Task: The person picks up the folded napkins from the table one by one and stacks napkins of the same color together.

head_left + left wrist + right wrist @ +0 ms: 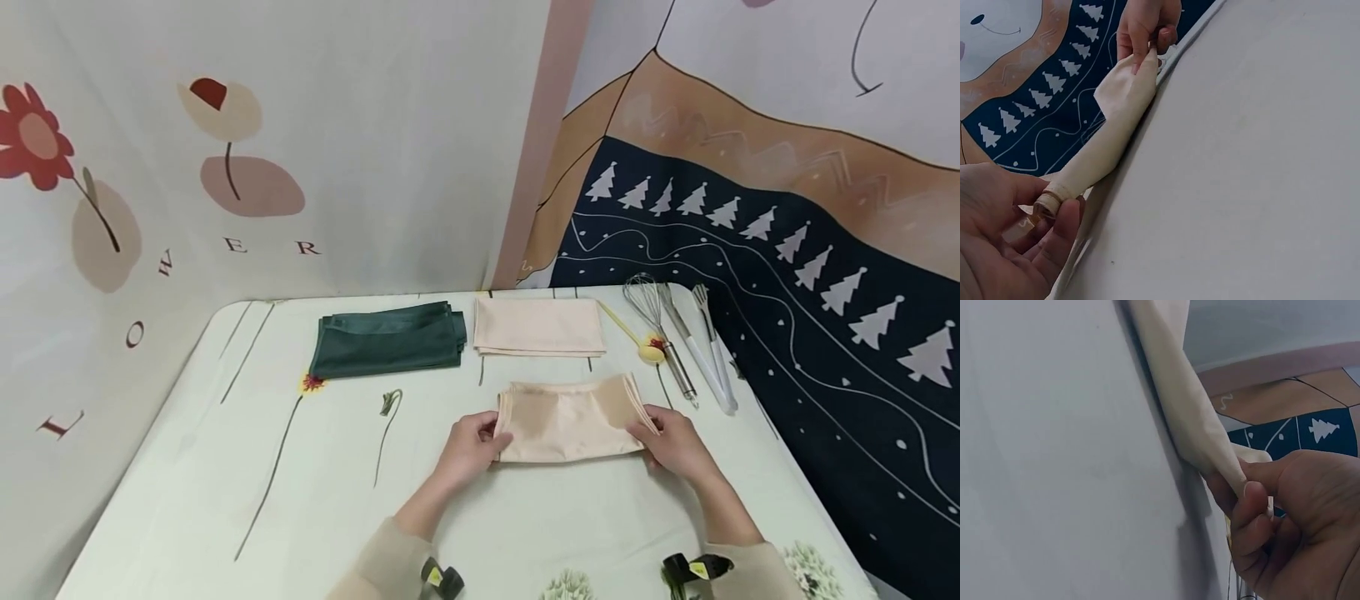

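Note:
A folded peach satin cloth (570, 421) is held between both hands in the head view, low over the table. My left hand (471, 450) pinches its left end, thumb on top. At the opposite end, my right hand (675, 442) pinches the layered edge between thumb and fingers. The left wrist view shows the cloth (1100, 150) stretched from the near left hand (1016, 231) to the far right hand. Seen from the right wrist, the right hand (1297, 519) grips a narrow end of the cloth (1188, 400).
Behind lie a folded dark green cloth (388, 340) and another folded peach cloth (538, 327). To the right are a yellow spoon (649, 352), a whisk (678, 371) and white-handled tongs (712, 350). The table (300, 508) has a flower-printed cover, with curtains behind and to the right.

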The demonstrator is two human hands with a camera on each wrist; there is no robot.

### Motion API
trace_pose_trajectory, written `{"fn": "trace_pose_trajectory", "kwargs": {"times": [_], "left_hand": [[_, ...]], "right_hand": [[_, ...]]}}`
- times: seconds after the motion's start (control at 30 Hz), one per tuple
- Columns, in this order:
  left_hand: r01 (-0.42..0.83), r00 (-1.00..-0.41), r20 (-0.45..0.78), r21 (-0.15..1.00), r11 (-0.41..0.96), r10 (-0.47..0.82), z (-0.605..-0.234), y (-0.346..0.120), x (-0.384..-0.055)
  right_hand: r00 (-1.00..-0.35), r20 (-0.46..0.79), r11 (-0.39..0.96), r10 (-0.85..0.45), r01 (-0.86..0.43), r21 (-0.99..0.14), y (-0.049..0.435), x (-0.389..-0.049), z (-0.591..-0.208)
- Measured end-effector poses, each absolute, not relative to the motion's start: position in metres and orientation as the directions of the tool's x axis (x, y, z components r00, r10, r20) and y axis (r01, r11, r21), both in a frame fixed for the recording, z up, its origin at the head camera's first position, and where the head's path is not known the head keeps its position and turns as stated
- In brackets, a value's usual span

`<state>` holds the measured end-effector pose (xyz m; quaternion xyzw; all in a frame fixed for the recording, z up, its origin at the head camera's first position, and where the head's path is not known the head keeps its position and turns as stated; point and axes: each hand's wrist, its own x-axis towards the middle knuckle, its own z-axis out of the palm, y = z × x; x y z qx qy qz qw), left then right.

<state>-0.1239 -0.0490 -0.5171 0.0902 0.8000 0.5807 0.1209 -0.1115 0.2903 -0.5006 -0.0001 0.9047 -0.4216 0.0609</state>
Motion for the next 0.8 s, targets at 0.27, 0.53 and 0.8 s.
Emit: {"fn": "trace_pose_trajectory", "kwargs": {"times": [0.27, 0.53, 0.8], "left_hand": [[-0.056, -0.974, -0.111, 0.962, 0.269, 0.196, -0.513, -0.051, -0.132], [-0.149, -0.984, -0.167, 0.965, 0.214, 0.067, -0.512, -0.056, -0.152], [-0.159, -0.987, -0.159, 0.968, 0.194, -0.018, -0.510, -0.060, -0.173]], "right_hand": [[-0.999, 0.037, 0.636, 0.038, -0.004, -0.771, 0.283, -0.119, -0.505], [-0.994, 0.046, 0.532, 0.095, 0.011, -0.847, 0.273, -0.135, -0.510], [-0.994, -0.008, 0.425, 0.106, 0.052, -0.903, 0.268, -0.153, -0.514]]}}
